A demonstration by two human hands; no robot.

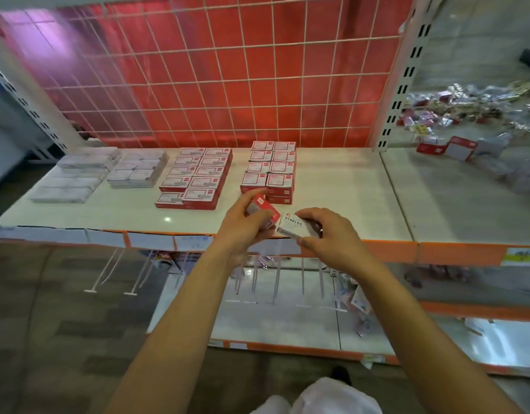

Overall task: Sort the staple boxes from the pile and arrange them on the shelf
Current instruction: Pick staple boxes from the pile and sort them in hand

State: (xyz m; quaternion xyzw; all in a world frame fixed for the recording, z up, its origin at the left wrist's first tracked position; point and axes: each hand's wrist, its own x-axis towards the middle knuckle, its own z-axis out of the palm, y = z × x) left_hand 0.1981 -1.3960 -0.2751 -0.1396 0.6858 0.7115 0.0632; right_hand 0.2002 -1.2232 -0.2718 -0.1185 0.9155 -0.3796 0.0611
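My left hand [243,228] grips a red staple box [265,209] above the front of the white shelf [341,201]. Right beside it, my right hand [326,234] holds a white box marked STAPLES [292,226]; the two boxes nearly touch. On the shelf stand sorted groups: white boxes [75,174] at the left, smaller white boxes [138,170], a block of red-edged boxes [195,179], and a taller red stack [271,167] just behind my hands. The unsorted pile [472,109] lies on the adjoining shelf at the far right.
A red panel with white wire grid [216,76] backs the shelf. A white slotted upright [398,85] separates it from the right bay, where loose red and white boxes [455,149] lie. Lower shelves with hanging pegs [275,282] sit below the orange edge strip [377,249].
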